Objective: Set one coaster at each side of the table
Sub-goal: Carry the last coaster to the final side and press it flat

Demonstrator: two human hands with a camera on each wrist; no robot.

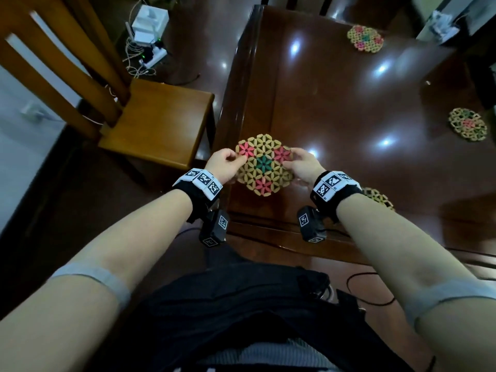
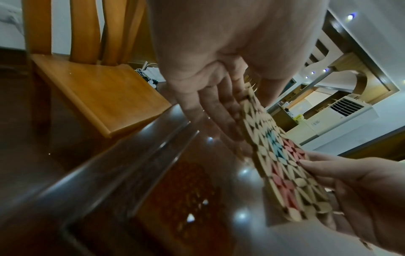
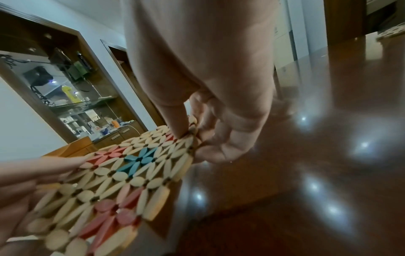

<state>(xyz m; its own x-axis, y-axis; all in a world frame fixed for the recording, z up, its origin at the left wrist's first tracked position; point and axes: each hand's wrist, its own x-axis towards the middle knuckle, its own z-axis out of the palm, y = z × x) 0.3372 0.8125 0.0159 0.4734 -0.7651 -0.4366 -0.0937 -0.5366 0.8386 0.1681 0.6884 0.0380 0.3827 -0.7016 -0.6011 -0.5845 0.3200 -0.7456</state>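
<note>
Both hands pinch a beaded coaster point(image 1: 263, 165), tan petals with pink flowers around a teal centre: left hand point(image 1: 223, 165) at 9 o'clock, right hand point(image 1: 303, 165) at 3, above the desk point(image 1: 335, 108) corner.

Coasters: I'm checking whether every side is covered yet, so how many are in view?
4. One coaster held by the left hand and right hand; one at the table's far edge; one at the right; one partly hidden behind the right wrist.

The tan coaster point(image 1: 264, 165) carries pink flowers around a green one; the worktop point(image 1: 335, 103) is glossy dark brown.
</note>
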